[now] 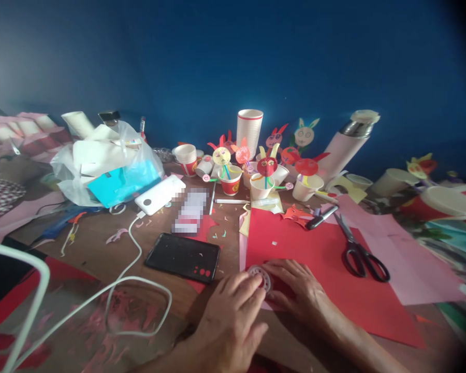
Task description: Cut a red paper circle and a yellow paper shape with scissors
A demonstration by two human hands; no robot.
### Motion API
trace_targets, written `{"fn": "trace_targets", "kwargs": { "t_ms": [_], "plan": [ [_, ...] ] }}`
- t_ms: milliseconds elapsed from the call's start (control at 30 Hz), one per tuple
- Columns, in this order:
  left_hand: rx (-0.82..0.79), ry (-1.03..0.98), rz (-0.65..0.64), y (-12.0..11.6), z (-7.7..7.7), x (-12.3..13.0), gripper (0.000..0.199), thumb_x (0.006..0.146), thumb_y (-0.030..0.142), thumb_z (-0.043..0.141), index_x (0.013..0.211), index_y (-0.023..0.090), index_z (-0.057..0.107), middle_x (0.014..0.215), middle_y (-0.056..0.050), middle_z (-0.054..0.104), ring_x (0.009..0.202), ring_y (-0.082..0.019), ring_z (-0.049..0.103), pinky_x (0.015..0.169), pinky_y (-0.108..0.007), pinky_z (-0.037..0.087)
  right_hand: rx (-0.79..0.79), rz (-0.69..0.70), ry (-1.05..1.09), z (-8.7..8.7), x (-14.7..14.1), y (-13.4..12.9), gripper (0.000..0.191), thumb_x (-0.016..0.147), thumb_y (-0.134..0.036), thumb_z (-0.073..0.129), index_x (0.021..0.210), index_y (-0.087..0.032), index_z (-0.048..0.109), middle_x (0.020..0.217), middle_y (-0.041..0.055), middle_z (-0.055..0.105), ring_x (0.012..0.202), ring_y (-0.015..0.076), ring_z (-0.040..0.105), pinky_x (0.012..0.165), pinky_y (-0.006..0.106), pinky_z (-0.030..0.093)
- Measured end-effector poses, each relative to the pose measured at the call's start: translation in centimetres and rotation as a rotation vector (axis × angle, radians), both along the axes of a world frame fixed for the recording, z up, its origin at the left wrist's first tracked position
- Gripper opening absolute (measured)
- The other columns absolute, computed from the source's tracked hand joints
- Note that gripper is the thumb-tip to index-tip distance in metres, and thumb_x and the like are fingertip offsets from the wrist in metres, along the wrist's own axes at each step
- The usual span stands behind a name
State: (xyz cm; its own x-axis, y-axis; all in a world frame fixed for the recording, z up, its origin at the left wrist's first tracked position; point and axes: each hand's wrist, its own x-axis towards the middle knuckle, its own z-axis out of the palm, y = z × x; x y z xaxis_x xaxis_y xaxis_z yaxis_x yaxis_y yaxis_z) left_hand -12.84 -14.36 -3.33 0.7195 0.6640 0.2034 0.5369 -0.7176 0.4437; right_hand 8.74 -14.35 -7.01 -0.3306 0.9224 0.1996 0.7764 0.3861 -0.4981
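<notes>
A small whitish plastic ring (266, 278) with small holes around it, like a tape core, lies at the left edge of the red paper sheet (295, 243). My left hand (233, 316) reaches over it from the left, fingers stretched out with their tips on the ring, thumb apart. From the right, my right hand (295, 290) has its index finger and thumb around the ring's edge, resting on the red paper. Part of the ring is hidden under my fingers. Pink paper (404, 264) shows beneath the red sheet.
Black-handled scissors (359, 254) and a black marker (321, 217) lie on the paper. A phone (182, 257) and a white power bank (160, 194) with cable are left. Behind stand decorated paper cups (230, 182) and a pink thermos (339, 150). A person's sleeve (3, 199) is far left.
</notes>
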Motion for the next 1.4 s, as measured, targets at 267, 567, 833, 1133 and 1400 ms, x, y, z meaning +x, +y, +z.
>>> {"fn": "trace_targets", "kwargs": {
  "t_ms": [267,567,833,1133,1400],
  "plan": [
    [0.062,0.217,0.009,-0.8,-1.6,1.0,0.069,0.081,0.06,0.045,0.13,0.012,0.045,0.136,-0.018,0.045,0.12,-0.033,0.043,0.095,-0.048,0.036,-0.021,-0.01,-0.025,-0.8,0.4,-0.1,0.04,0.082,-0.039,0.06,0.119,-0.027,0.056,0.116,0.0098,0.063,0.104,0.0275,0.057,0.086,0.045,0.045],
    [0.334,0.19,0.032,0.2,-4.4,1.4,0.059,0.08,0.059,0.047,0.121,0.017,0.053,0.134,-0.01,0.049,0.105,-0.028,0.05,0.088,-0.043,0.033,-0.081,-0.035,0.043,0.0,0.1,-0.1,0.041,0.078,-0.041,0.064,0.117,-0.029,0.057,0.115,0.0081,0.063,0.103,0.0272,0.058,0.087,0.043,0.046],
    [0.52,0.044,0.111,1.1,-7.6,1.6,0.026,0.086,0.028,0.049,0.109,0.027,0.061,0.11,-0.004,0.066,0.092,-0.021,0.055,0.086,-0.035,0.036,-0.037,-0.039,0.096,2.1,2.1,1.2,0.028,0.084,-0.027,0.056,0.112,-0.027,0.061,0.109,0.0062,0.067,0.1,0.0214,0.062,0.086,0.034,0.051],
    [0.717,0.031,0.009,2.4,-6.3,0.8,0.035,0.083,0.017,0.051,0.113,0.032,0.061,0.106,0.001,0.068,0.09,-0.017,0.057,0.084,-0.029,0.04,0.001,-0.483,-0.223,4.8,11.2,4.0,0.026,0.087,-0.034,0.043,0.079,-0.026,0.067,0.082,0.0012,0.073,0.073,0.0201,0.068,0.06,0.03,0.051],
    [0.694,0.019,0.092,1.6,-6.8,2.0,0.017,0.085,0.02,0.051,0.095,0.025,0.065,0.107,0.001,0.068,0.081,-0.016,0.057,0.075,-0.031,0.04,-0.06,-0.714,-0.368,3.3,14.8,9.6,0.054,0.082,-0.057,0.039,0.044,-0.023,0.056,0.046,0.0062,0.062,0.045,0.0244,0.062,0.04,0.029,0.037]
  ]
}}
